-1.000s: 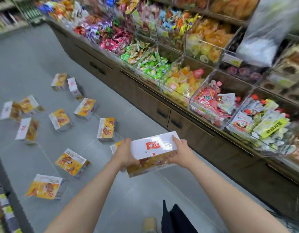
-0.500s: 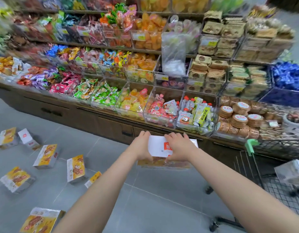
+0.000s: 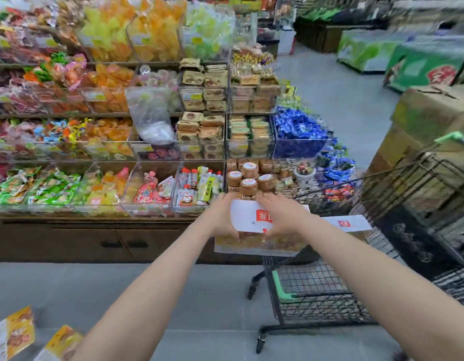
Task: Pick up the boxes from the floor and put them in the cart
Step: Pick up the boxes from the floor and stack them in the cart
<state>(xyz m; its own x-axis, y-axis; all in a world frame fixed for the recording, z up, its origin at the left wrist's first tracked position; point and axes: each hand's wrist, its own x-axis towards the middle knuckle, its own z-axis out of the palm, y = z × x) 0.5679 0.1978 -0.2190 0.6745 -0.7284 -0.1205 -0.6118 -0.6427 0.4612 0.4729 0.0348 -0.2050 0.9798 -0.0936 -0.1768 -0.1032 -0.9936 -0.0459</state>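
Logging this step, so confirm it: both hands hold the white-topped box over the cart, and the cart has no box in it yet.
One detail is wrong. The head view shows another box already lying in the cart. The rest stands: the left hand and right hand hold the white-topped box over the cart.

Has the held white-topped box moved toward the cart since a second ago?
Yes. The white-topped box, gripped by both hands, went from above the floor boxes to over the black wire cart.

**Little legible print**

The held box (image 3: 247,217) bears a red logo patch with white characters, too blurred to read. A second box (image 3: 346,223) in the cart (image 3: 317,303) carries the same red patch. A yellow-green pouch (image 3: 206,187) shows dark vertical characters, also unreadable.
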